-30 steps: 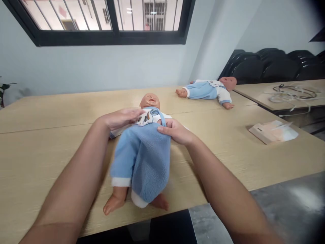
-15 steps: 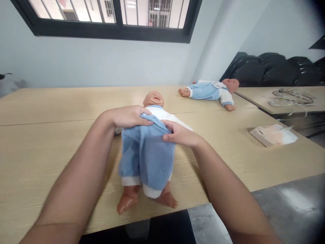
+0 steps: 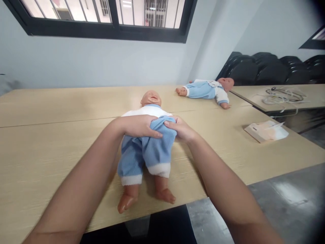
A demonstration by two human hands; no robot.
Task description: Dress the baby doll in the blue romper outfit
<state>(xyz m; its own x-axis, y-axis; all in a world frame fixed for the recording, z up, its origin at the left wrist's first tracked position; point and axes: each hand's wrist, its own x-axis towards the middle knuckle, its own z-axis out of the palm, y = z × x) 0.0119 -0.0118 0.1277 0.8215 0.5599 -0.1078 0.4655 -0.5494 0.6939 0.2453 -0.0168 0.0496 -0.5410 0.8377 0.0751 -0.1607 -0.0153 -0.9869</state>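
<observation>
A baby doll (image 3: 151, 98) lies on its back on the wooden table, head away from me and bare feet at the near edge. It wears a white top (image 3: 142, 111) with a blue collar, and fuzzy blue pants (image 3: 132, 154) with white cuffs cover its legs. My left hand (image 3: 144, 126) grips the waistband from the left, thumb on the front of the cloth. On the other side my right hand (image 3: 181, 128) pinches the waistband, which is bunched between both hands. The doll's hands are hidden.
Another doll (image 3: 203, 89) in similar clothes lies at the back right. An open packet with white sheets (image 3: 266, 131) rests on the right of the table (image 3: 223, 156). Coiled tubing (image 3: 284, 96) lies on a further table, with stacked black chairs (image 3: 269, 69) behind.
The pants' waistband has been pulled up and to the right, and the right cuff has risen, baring more of that lower leg. Both hands have shifted with the cloth.
</observation>
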